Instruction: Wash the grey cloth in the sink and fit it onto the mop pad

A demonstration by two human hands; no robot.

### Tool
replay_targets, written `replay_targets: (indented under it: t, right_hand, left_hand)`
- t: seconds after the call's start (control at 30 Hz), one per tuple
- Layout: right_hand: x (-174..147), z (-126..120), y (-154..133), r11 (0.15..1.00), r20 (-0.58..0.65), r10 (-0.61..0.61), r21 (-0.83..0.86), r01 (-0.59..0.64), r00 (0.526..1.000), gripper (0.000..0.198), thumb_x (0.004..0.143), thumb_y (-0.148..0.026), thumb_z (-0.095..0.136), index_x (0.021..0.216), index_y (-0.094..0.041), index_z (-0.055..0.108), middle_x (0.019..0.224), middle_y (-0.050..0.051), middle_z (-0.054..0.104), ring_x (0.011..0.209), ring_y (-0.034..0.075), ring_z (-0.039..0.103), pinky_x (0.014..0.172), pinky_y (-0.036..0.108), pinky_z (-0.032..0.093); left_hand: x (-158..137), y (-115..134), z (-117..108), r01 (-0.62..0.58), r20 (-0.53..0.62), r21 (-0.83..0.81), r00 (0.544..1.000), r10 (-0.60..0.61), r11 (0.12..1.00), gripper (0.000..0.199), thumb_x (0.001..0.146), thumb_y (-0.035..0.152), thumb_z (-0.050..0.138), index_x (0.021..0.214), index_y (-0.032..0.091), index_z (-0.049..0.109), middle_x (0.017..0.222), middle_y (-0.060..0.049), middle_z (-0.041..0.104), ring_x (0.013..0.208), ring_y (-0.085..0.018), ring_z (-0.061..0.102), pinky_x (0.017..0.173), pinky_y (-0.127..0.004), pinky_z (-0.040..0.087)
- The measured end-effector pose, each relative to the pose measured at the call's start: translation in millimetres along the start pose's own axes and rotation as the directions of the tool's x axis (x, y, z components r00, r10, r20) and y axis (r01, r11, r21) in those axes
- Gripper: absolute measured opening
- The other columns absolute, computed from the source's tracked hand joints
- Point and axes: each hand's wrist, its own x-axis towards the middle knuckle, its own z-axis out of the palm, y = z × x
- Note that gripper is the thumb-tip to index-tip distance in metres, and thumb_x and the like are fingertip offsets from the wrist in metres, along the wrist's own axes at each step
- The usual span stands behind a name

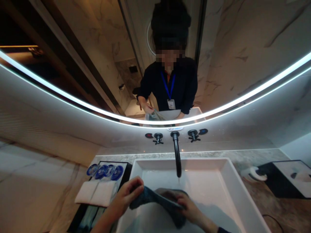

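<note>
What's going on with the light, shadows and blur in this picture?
In the head view, the curved light strip glares white; the upper left corner falls dark; a soft shadow lies in the washbasin beside the right hand; the cloth looks slightly blurred; the reflected person's face is pixelated.
</note>
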Motion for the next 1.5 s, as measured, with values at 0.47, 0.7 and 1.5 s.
replay_targets:
  t: [0.47, 0.7, 1.5]
  right_hand:
    - [-18.5, -204.4, -25.0, 0.969, -0.093, 0.181, -0.154, -0.194, 0.979, 0.02, 0.073, -0.035, 0.06, 0.082, -0.02, 0.069, 0.076, 0.002, 0.068, 0.076, 0.021, 0.062, 0.071, 0.031, 0.048]
    - [13.0, -161.1, 37.0, 0.9, -0.355, 0.131, -0.349, -0.262, 0.925, 0.044, 0.082, -0.022, 0.041, 0.12, -0.013, 0.06, 0.127, 0.014, 0.062, 0.121, 0.025, 0.056, 0.108, 0.04, 0.037]
    - [-2.1, -100.0, 74.5, 0.859, -0.592, 0.179, -0.296, -0.418, 0.786, 0.031, 0.091, -0.033, 0.031, 0.106, -0.02, 0.054, 0.108, 0.013, 0.057, 0.104, 0.028, 0.055, 0.089, 0.04, 0.045]
  left_hand:
    - [106.6, -68.2, -12.3, 0.047, -0.103, 0.446, 0.995, -0.001, 0.894, 0.02, 0.072, 0.037, 0.062, 0.073, 0.017, 0.06, 0.06, 0.005, 0.055, 0.064, -0.015, 0.054, 0.062, -0.025, 0.042]
    - [161.3, -139.1, 31.8, 0.102, -0.358, 0.529, 0.927, 0.113, 0.843, 0.027, 0.084, 0.017, 0.045, 0.105, 0.015, 0.062, 0.11, -0.012, 0.067, 0.109, -0.024, 0.06, 0.099, -0.04, 0.044]
    - [105.4, -229.4, 78.5, 0.049, -0.203, 0.845, 0.95, 0.235, 0.533, 0.062, 0.086, 0.035, 0.054, 0.143, 0.014, 0.038, 0.152, -0.017, 0.036, 0.143, -0.035, 0.028, 0.113, -0.055, 0.03]
